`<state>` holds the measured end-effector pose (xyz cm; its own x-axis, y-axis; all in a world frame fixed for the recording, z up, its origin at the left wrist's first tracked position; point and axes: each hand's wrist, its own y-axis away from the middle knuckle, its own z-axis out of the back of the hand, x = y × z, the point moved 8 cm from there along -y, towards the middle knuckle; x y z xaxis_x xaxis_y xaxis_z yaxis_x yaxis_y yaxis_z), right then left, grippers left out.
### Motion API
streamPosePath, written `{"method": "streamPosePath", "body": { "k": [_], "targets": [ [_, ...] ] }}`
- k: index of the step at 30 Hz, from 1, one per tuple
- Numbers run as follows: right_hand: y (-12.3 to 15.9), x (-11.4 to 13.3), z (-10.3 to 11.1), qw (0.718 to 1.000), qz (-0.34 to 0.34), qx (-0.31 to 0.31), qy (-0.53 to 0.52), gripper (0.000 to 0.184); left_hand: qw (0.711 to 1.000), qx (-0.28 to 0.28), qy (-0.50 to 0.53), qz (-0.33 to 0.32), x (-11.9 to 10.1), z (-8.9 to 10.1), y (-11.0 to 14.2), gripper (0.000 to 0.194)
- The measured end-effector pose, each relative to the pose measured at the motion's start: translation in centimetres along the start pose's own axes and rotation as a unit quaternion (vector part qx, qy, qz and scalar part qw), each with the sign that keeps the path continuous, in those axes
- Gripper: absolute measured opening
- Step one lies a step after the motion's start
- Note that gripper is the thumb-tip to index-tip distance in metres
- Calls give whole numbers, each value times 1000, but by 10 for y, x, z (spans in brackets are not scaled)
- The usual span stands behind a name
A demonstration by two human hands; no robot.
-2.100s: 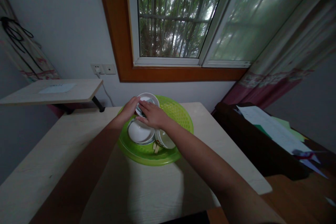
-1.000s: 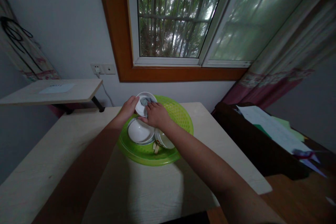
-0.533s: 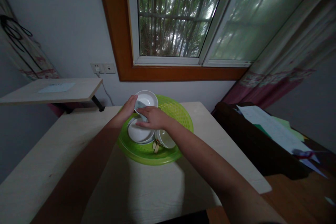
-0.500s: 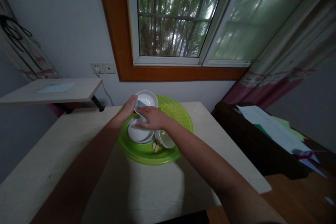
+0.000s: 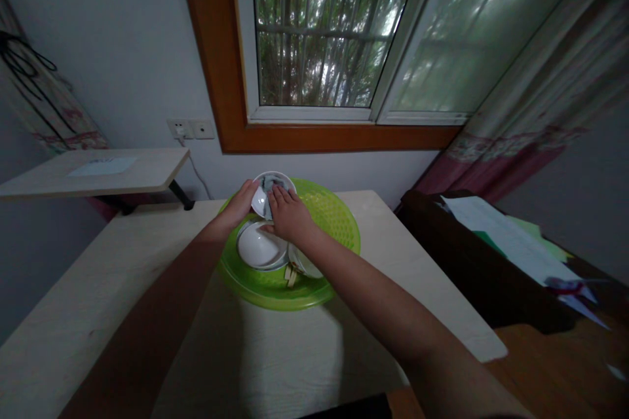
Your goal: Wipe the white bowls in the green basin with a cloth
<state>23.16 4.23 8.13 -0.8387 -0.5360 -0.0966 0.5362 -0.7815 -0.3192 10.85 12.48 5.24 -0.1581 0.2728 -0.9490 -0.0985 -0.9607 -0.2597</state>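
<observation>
L hand (image 5: 237,207): on the left rim of the bowl (image 5: 258,203), looked clamped on it, tho fingers underneath were hidden.
R hand (image 5: 291,215): not closed up; fingers lay flat-ish on the cloth (image 5: 268,182), thumb apart from them.
Bowl: white, open side up, at the far edge of the green tray (image 5: 275,301); cdn't tell if it touched the tray or was held just above.
Cloth: greyish, bunched inside the bowl, under the R fingertips.
Stack (image 5: 258,245): white bowls on the tray, nearer the person, just below the held one.
Side bowl (image 5: 307,264): right of the stack, partly hidden by the R forearm.
Sticks (image 5: 291,277): short ends showing betw. stack & side bowl.
Table (image 5: 388,236): under the tray.
Cloth-in-bowl step: imo mid-wipe of the inside; next bit called for a firm L hold & light R pressure, w/o knocking the stack.
</observation>
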Motion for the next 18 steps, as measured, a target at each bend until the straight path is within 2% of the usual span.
{"method": "streamPosePath", "body": {
  "k": [2,6,7,12,18],
  "targets": [
    [-1,-1,2,1000,-10,0,15,88,1000,-12,-17,-3,-1,5,1,36],
    [-3,1,1,999,11,30,15,32,997,-34,-68,-12,-5,11,2,37],
    [-3,2,0,999,23,45,12,25,996,-40,-75,-14,-6,12,2,37],
    [-1,6,1,994,77,71,-25,29,995,-56,-82,-25,-6,14,0,38],
    [4,9,1,976,110,54,-178,76,996,-40,-71,-33,-8,11,3,38]
  ]
}}
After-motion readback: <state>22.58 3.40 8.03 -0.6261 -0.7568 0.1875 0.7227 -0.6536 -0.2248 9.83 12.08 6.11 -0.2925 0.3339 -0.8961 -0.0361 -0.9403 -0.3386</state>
